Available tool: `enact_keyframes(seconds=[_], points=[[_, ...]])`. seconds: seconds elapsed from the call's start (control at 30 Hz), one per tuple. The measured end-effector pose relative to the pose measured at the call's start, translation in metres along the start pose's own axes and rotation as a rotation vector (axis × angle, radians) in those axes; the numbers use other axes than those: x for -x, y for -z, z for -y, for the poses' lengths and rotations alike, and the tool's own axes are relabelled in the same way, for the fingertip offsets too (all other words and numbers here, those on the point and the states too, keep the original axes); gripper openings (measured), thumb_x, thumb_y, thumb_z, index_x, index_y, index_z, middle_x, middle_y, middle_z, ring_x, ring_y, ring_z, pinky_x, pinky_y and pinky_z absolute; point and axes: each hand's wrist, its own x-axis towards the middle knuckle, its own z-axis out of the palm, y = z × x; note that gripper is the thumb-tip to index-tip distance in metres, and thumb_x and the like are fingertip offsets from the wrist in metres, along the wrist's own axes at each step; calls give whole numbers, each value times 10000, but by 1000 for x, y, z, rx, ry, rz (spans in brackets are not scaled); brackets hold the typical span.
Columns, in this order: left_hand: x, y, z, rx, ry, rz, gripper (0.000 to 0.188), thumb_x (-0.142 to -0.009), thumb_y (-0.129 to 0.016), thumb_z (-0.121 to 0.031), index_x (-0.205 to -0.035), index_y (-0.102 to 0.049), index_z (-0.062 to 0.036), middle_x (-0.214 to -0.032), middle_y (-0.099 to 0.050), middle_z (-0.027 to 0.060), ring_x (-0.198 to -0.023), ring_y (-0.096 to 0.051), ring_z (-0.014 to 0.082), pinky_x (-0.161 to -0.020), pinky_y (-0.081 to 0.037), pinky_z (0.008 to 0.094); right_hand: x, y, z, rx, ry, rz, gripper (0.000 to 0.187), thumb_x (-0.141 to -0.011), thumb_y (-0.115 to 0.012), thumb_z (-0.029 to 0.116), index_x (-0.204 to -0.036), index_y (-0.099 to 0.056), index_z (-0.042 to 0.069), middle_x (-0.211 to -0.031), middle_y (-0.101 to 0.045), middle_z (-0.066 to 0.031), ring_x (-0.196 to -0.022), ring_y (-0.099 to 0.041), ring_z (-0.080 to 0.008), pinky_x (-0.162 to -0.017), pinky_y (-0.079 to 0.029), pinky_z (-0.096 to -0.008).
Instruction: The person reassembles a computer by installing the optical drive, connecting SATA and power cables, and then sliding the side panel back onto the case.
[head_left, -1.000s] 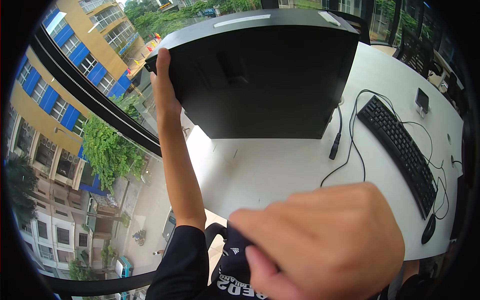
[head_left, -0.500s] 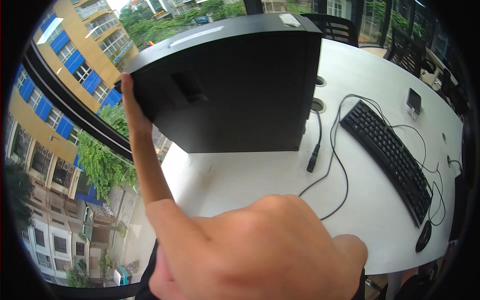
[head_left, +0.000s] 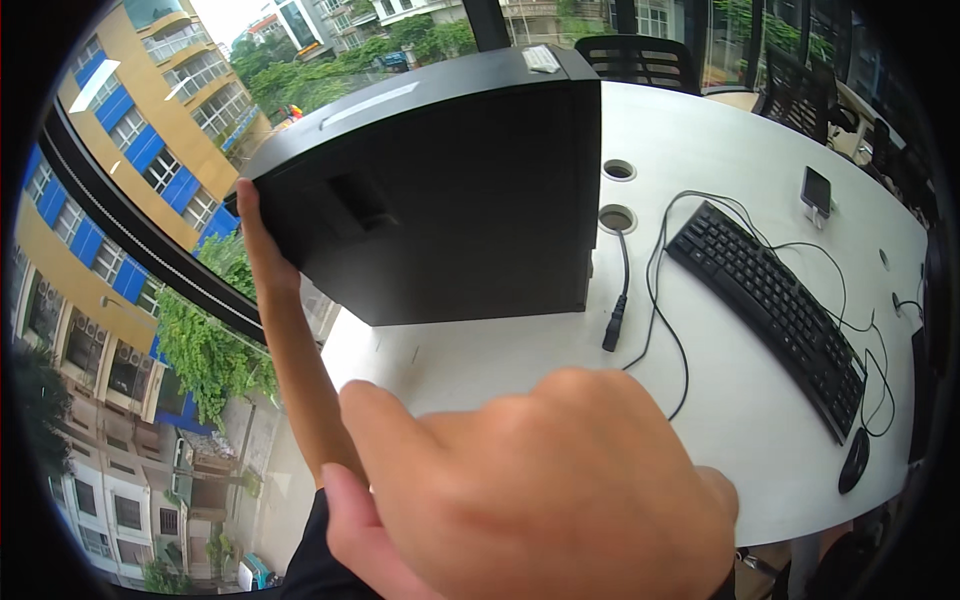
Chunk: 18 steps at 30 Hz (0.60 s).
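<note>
A black desktop computer case stands upright on the white table, its broad flat side toward me, with a recessed handle in that side. My left hand grips the case's left edge, the thumb on the near side; its other fingers are hidden behind the case. Large and close in the foreground is my right hand, back turned up, fingers curled and thumb at the left. Whatever it may hold is hidden beneath it. A loose black power cable ends in a plug on the table, right of the case.
On the right lie a black keyboard with its cord, a black mouse and a phone on a small stand. Two round cable holes pierce the white table. Black chairs are beyond; a window frame borders the left.
My right hand has turned and shifted a little to the right, so its bent forefinger and thumb show more. The view has shifted slightly; my left hand stays on the case.
</note>
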Motion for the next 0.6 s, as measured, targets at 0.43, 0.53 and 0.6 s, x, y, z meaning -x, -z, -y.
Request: enact_keyframes(seconds=[0.43, 0.53, 0.6], points=[[-13, -17, 15, 40, 51, 46, 676, -995, -584, -607, -1381, -584, -52, -1281, -674, 83, -1139, -661, 209, -1025, -518, 355, -17, -14, -76, 618, -255, -865, 644, -840, -790, 213, -1399, -557, -7, -1446, -545, -255, -1178, -651, -418, -1009, -525, -461], [-12, -20, 15, 29, 61, -45, 684, -994, -582, -612, -1382, -581, -49, -1290, -668, 82, -1152, -653, 201, -1028, -515, 349, -24, -23, -83, 556, -284, -825, 754, -842, -791, 255, -1479, -482, -6, -1524, -444, -295, -1285, -583, -443, -1055, -505, -473], [-11, -21, 14, 14, 54, -35, 689, -992, -583, -614, -1383, -579, -47, -1290, -666, 81, -1156, -650, 200, -1028, -513, 347, -20, -21, -72, 552, -333, -773, 785, -838, -795, 264, -1487, -463, -27, -1517, -434, -324, -1321, -548, -452, -1062, -500, -466]])
